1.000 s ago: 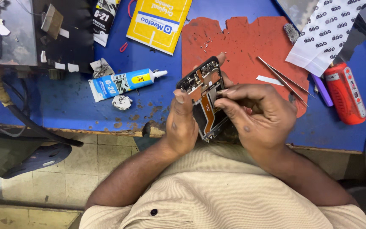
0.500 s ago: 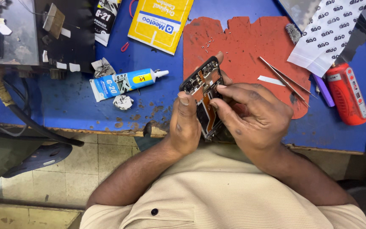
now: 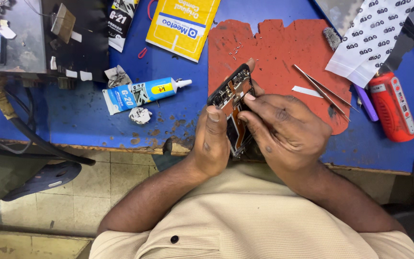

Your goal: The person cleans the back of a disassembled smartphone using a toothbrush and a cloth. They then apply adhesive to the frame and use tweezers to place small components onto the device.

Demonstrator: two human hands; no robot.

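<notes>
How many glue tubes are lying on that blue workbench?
1 in plain view: a white-and-blue glue tube lying on the blue workbench, left of the opened phone held by both hands. Others may be hidden under the packets.

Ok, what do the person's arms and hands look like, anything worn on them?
Both arms are bare from the upper arm down. The left hand and right hand wear no gloves, and no rings, watch or wristband show. The only clothing in view is a beige ribbed shirt with a dark button, covering the torso and upper arms.
</notes>
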